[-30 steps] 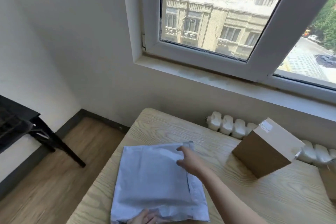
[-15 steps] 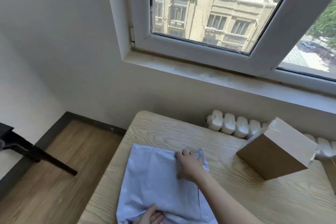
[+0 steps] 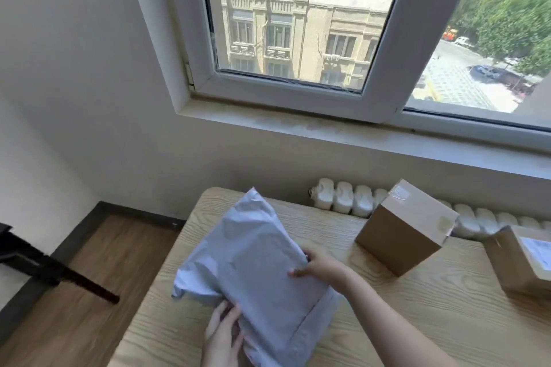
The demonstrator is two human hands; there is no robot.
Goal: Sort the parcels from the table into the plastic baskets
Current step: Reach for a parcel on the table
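This is a plain upper-floor room, a flat or a small office; which of the two cannot be told. A white-framed window (image 3: 286, 89) above a deep sill (image 3: 328, 131) looks down on stone buildings (image 3: 298, 33) and a street with parked cars (image 3: 483, 71). The walls (image 3: 74, 68) are bare white, the floor (image 3: 98, 262) is wood-look laminate edged by a dark skirting board (image 3: 140, 211), and a white ribbed radiator (image 3: 343, 198) runs under the sill. A pale wood-grain worktop (image 3: 417, 307) stands against it, carrying two cardboard boxes (image 3: 402, 226) and a white mailer bag (image 3: 253, 262).
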